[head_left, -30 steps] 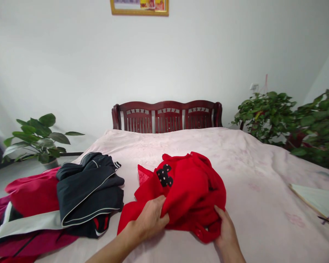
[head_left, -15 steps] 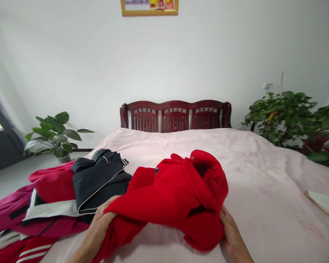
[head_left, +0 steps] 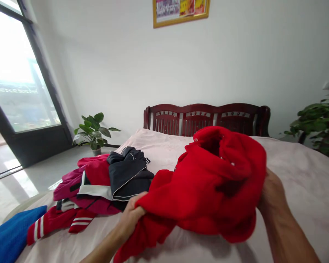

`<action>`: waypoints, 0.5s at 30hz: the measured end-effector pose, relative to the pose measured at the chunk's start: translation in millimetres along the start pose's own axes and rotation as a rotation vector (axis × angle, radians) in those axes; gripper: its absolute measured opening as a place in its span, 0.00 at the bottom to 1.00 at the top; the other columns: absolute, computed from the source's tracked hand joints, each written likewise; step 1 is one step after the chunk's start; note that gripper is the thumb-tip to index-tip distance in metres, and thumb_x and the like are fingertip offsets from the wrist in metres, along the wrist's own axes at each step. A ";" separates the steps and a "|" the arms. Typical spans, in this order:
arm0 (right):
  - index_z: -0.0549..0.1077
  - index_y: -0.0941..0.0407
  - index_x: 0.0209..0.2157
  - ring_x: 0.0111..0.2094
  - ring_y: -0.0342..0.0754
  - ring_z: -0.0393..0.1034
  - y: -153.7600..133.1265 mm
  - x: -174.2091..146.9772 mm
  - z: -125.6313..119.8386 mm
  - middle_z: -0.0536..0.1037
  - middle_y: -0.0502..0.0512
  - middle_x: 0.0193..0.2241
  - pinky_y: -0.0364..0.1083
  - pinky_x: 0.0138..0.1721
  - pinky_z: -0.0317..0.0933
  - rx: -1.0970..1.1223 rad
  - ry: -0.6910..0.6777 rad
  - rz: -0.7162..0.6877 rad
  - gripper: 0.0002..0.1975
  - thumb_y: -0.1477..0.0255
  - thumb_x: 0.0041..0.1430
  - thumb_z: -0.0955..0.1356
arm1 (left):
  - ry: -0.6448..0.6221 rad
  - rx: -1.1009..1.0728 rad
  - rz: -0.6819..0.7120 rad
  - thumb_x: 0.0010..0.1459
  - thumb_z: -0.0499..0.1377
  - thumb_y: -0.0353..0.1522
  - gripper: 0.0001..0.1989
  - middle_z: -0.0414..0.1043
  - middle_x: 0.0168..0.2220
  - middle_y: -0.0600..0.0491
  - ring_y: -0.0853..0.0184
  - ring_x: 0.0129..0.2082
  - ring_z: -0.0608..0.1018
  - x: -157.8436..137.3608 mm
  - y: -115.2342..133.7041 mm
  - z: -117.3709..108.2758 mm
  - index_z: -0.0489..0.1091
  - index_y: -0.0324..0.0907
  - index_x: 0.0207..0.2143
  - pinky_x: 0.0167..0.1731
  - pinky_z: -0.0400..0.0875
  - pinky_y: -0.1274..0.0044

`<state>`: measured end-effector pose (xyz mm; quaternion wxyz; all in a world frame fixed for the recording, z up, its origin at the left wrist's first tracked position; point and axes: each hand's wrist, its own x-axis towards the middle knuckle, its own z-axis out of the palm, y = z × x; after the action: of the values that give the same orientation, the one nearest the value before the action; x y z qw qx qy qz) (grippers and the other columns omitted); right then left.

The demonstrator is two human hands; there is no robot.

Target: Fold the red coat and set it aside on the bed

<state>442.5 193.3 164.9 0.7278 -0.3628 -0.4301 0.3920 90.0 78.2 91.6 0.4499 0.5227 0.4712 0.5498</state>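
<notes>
A bright red fleece garment [head_left: 208, 182] with small snap buttons is bunched up and lifted off the pink bedsheet [head_left: 298, 175]. My left hand [head_left: 131, 213] grips its lower left edge, close to the pile of clothes. My right hand [head_left: 271, 193] holds its right side, with the fingers hidden behind the cloth. A loose end of the garment hangs down to the sheet below my left hand.
A pile of clothes lies at the left: a dark navy piece [head_left: 128, 175], magenta and red garments [head_left: 90, 179], and a red-and-white striped sleeve [head_left: 57, 223]. A blue cloth [head_left: 11, 237] is at the corner. Wooden headboard [head_left: 208, 118], potted plants [head_left: 94, 129], and a glass door [head_left: 16, 87] surround the bed.
Both hands have lifted the red garment higher and carried it toward the left. The camera has turned left, so the glass door and blue cloth have come into view.
</notes>
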 end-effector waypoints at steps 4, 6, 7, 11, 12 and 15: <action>0.78 0.52 0.41 0.34 0.52 0.78 -13.5 38.3 26.6 0.83 0.54 0.36 0.47 0.35 0.74 -0.073 -0.415 0.108 0.19 0.65 0.45 0.77 | -0.524 0.524 -0.047 0.47 0.66 0.41 0.23 0.77 0.47 0.51 0.54 0.48 0.75 0.3 5.3 -1.7 0.75 0.47 0.47 0.50 0.67 0.69; 0.77 0.54 0.45 0.36 0.52 0.78 -1.4 38.4 38.2 0.82 0.56 0.40 0.48 0.39 0.73 -0.118 -0.613 0.226 0.22 0.65 0.46 0.76 | -0.545 0.616 -0.027 0.47 0.67 0.44 0.32 0.73 0.54 0.50 0.54 0.53 0.73 11.9 10.5 -10.6 0.70 0.49 0.56 0.53 0.64 0.69; 0.76 0.54 0.46 0.39 0.52 0.78 7.7 33.9 42.9 0.82 0.56 0.43 0.49 0.41 0.73 -0.139 -0.679 0.272 0.23 0.64 0.48 0.76 | -0.485 0.609 -0.016 0.51 0.65 0.47 0.31 0.73 0.54 0.48 0.55 0.52 0.74 20.0 12.9 -14.8 0.69 0.47 0.56 0.52 0.65 0.70; 0.74 0.52 0.51 0.47 0.53 0.75 50.2 -0.2 50.0 0.78 0.56 0.51 0.52 0.51 0.68 -0.172 -0.784 0.317 0.22 0.62 0.54 0.72 | -0.116 0.494 -0.014 0.58 0.56 0.52 0.26 0.77 0.43 0.46 0.59 0.42 0.77 54.1 12.0 -18.3 0.73 0.39 0.45 0.43 0.69 0.72; 0.74 0.51 0.52 0.49 0.53 0.74 60.3 -9.1 49.0 0.77 0.56 0.52 0.52 0.52 0.67 -0.169 -0.796 0.310 0.22 0.61 0.55 0.72 | -0.058 0.432 -0.051 0.57 0.57 0.53 0.27 0.78 0.42 0.46 0.59 0.42 0.77 60.3 8.2 -15.9 0.73 0.39 0.44 0.42 0.70 0.72; 0.73 0.51 0.53 0.50 0.53 0.73 86.7 -27.0 43.2 0.77 0.56 0.52 0.53 0.53 0.65 -0.181 -0.842 0.300 0.22 0.60 0.59 0.69 | -0.036 0.112 -0.253 0.54 0.60 0.53 0.29 0.78 0.43 0.47 0.60 0.40 0.79 71.9 -10.9 -5.7 0.71 0.40 0.47 0.40 0.72 0.73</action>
<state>372.0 214.9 96.6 0.3902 -0.2922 -0.6636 0.5674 80.9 150.5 91.6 0.4941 0.4932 0.5552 0.4522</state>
